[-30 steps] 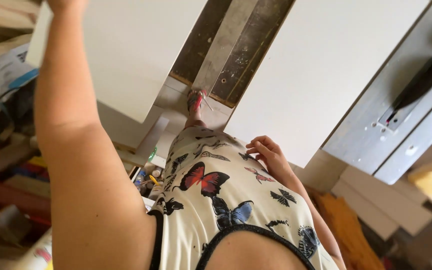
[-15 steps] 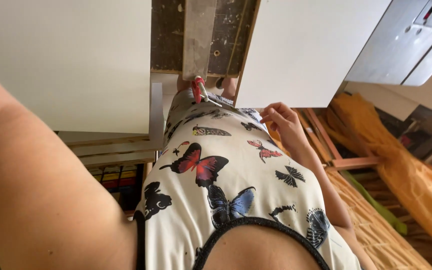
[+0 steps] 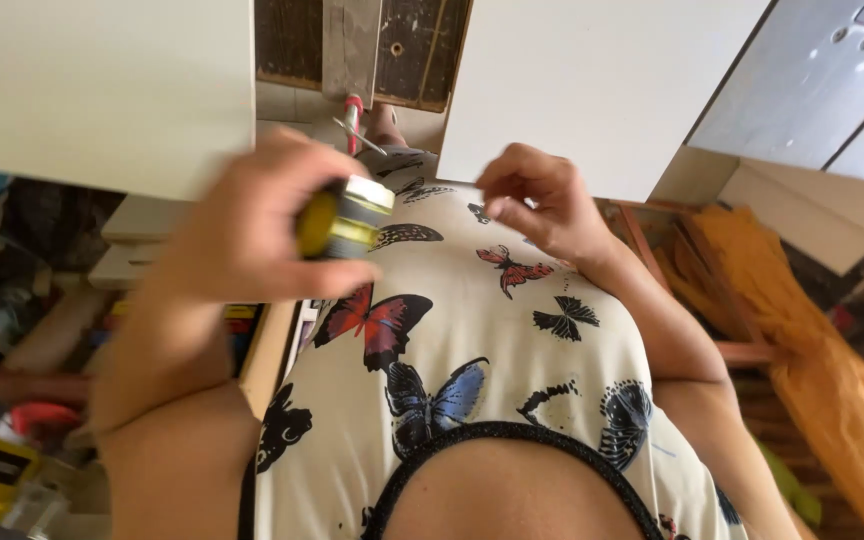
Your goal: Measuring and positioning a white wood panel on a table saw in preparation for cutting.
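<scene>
We look down our own front, over a cream top (image 3: pixel 472 330) printed with butterflies. Our left hand (image 3: pixel 252 225), blurred by motion, sits at about ten o'clock from the middle of the view, its fingers wrapped round a small yellow tape measure (image 3: pixel 344 218) with a pale metallic side. The tape measure is stubby and rounded, yellow at its left end; most of its body is hidden in the grip, and the blur makes finer detail hard to read. Our right hand (image 3: pixel 537 205), at about one o'clock, holds nothing we can make out: its fingers are curled, thumb and forefinger tips close together. Two white panels fill the top of the view, one (image 3: pixel 102 90) at eleven o'clock and one (image 3: pixel 592 80) at one o'clock, both cut off by the frame. Between them, at twelve o'clock, a red-handled tool (image 3: pixel 354 118) peeps out, mostly hidden. An orange cloth (image 3: pixel 812 330) lies at four o'clock.
</scene>
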